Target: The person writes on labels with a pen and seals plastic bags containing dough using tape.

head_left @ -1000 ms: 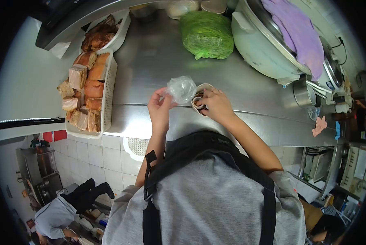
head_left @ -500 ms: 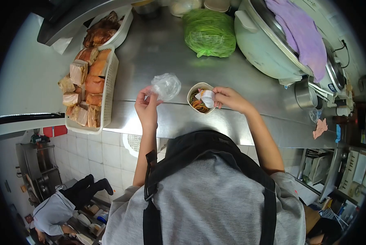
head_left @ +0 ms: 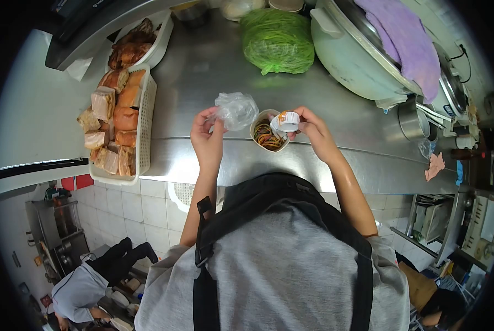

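Two bare hands work above a grey steel counter (head_left: 203,83): the left hand (head_left: 205,138) pinches a crumpled clear plastic bag (head_left: 236,112), the right hand (head_left: 317,134) grips a small white roll with orange print (head_left: 288,122). Between them sits a pale open tub (head_left: 259,118) of coloured rubber bands (head_left: 266,138). A loose pinch could drop the bag; the roll, snagging the rim, might tip the tub.

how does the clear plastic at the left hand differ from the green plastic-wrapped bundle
Colour: the clear plastic is colourless, while the green bundle is bright green.
Size: the clear plastic is a small wad; the green bundle is much bulkier.
Support: the left hand holds the clear plastic, whereas the green bundle rests on the counter.
Both look shiny and crinkled.
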{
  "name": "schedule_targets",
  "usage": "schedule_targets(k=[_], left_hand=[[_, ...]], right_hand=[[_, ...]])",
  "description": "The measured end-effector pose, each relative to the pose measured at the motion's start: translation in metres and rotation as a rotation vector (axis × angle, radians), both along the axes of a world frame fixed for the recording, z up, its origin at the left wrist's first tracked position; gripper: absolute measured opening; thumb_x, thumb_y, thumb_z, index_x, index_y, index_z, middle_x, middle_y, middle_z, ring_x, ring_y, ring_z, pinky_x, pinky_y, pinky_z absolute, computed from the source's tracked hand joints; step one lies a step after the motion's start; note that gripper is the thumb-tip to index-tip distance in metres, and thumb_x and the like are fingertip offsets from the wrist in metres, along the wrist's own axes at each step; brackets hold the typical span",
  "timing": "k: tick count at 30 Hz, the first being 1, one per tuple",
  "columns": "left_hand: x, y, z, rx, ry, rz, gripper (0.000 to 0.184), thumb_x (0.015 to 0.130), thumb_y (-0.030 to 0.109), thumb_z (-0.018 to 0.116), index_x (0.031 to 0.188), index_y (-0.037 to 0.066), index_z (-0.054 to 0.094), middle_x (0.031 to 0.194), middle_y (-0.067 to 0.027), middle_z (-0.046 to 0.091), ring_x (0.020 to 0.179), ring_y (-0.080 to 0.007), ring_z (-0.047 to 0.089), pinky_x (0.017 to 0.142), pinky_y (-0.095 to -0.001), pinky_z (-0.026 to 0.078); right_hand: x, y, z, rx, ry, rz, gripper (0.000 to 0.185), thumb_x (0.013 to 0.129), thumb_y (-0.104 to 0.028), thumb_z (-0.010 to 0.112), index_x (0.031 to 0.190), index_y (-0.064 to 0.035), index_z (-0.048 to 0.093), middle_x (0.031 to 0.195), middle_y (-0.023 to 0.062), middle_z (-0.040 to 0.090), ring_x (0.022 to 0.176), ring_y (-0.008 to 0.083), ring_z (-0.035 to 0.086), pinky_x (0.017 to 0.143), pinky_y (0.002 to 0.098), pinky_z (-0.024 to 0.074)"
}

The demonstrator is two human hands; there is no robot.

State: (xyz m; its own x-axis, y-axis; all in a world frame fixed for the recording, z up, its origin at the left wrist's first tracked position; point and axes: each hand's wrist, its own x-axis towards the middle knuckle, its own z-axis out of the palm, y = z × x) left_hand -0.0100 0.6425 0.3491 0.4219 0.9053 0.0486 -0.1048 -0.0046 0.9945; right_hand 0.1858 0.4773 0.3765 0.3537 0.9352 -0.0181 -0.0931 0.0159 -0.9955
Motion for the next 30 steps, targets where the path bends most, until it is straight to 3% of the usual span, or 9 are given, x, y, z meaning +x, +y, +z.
schedule_targets(k=[10,16,22,25,28,30], left_hand=[[0.004,-0.014,-0.003,0.125,0.118,-0.025,0.027,0.084,-0.005,0.059,0.109,0.007,0.061,0.106,-0.0045,0.053,0.097,-0.0138,0.056,0.066,-0.0231,0.053],[0.013,-0.022,0.003,0.216,0.107,-0.016,0.027,0.082,-0.004,0.059,0.105,0.008,0.064,0.104,-0.0058,0.054,0.097,-0.0158,0.054,0.067,-0.0239,0.054],[0.014,-0.022,0.009,0.251,0.127,-0.012,0.027,0.081,-0.004,0.059,0.105,0.007,0.064,0.102,-0.0054,0.054,0.095,-0.0155,0.054,0.067,-0.0235,0.054],[0.013,-0.022,0.01,0.276,0.155,-0.006,0.027,0.081,-0.004,0.059,0.104,0.007,0.065,0.102,-0.0057,0.054,0.094,-0.0154,0.055,0.067,-0.0242,0.054],[0.013,-0.022,0.008,0.301,0.169,0.0,0.027,0.081,-0.004,0.058,0.104,0.008,0.065,0.103,-0.006,0.055,0.096,-0.0161,0.056,0.069,-0.0256,0.054],[0.013,-0.023,0.009,0.305,0.172,-0.007,0.027,0.081,-0.003,0.058,0.105,0.008,0.065,0.104,-0.0062,0.055,0.098,-0.0169,0.057,0.07,-0.0264,0.054]], right_hand=[[-0.005,0.012,-0.01,0.041,0.205,-0.081,0.027,0.091,-0.011,0.036,0.109,-0.0007,0.054,0.101,0.0089,0.059,0.087,0.0159,0.058,0.081,0.0304,0.048],[-0.004,0.019,0.007,0.173,0.335,-0.079,0.033,0.091,-0.023,0.04,0.114,-0.0022,0.049,0.108,0.0109,0.058,0.095,0.0225,0.06,0.085,0.0377,0.0493],[-0.006,0.024,0.024,0.246,0.388,-0.085,0.036,0.091,-0.027,0.04,0.119,-0.0037,0.047,0.109,0.01,0.057,0.099,0.0225,0.058,0.086,0.0387,0.0481],[0.002,0.022,0.033,0.287,0.391,-0.208,0.04,0.092,-0.028,0.039,0.122,-0.0018,0.045,0.113,0.013,0.057,0.102,0.0241,0.059,0.091,0.0408,0.0473],[0.019,0.009,0.032,0.246,0.394,-0.307,0.04,0.093,-0.027,0.039,0.124,-0.0026,0.047,0.114,0.0122,0.057,0.104,0.0213,0.058,0.09,0.0392,0.0485],[0.036,-0.004,0.02,0.059,0.238,-0.363,0.038,0.094,-0.025,0.039,0.123,-0.0032,0.049,0.111,0.0117,0.058,0.101,0.0203,0.059,0.087,0.0383,0.05]])
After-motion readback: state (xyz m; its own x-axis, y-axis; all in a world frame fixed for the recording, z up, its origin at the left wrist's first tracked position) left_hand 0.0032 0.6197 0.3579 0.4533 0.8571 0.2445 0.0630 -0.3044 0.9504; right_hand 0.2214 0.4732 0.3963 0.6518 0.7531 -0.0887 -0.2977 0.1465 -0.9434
